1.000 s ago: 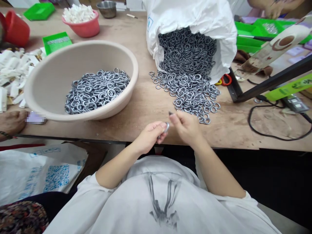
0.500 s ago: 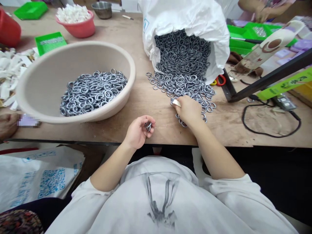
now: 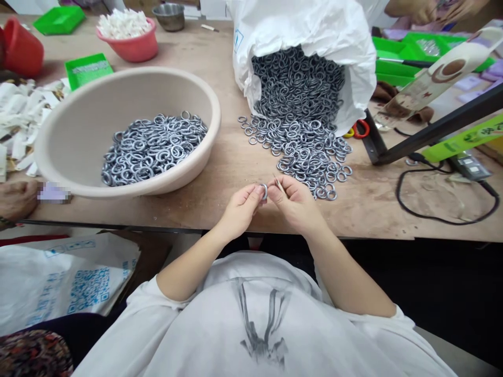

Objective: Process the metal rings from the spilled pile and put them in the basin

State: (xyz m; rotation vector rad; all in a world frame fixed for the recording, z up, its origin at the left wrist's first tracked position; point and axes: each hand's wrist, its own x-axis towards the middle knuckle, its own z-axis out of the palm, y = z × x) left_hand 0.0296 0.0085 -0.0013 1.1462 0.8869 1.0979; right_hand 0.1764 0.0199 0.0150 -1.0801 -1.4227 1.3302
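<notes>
My left hand (image 3: 241,211) is closed, pinching a grey metal ring (image 3: 264,192) upright between thumb and fingers near the table's front edge. Close beside it on the right, my right hand (image 3: 297,203) is closed around a small pale tool (image 3: 280,185) with a thin tip; most of the tool is hidden by the fingers, so its kind cannot be made out. Loose metal rings (image 3: 301,141) spill from a white sack (image 3: 302,26) just beyond my right hand. More rings (image 3: 155,149) lie in a large beige basin (image 3: 74,141) to the left.
Green trays (image 3: 88,71), a pink bowl (image 3: 135,47) of white pieces and a metal bowl (image 3: 170,18) stand farther back. A black metal frame (image 3: 440,128), cable (image 3: 401,196) and scissors (image 3: 360,129) are at right. Another person's hand (image 3: 18,199) is at far left.
My right hand has moved left and nearer from the ring pile, bringing the small tool beside my left hand. My left hand has shifted right and now shows a ring at its fingertips.
</notes>
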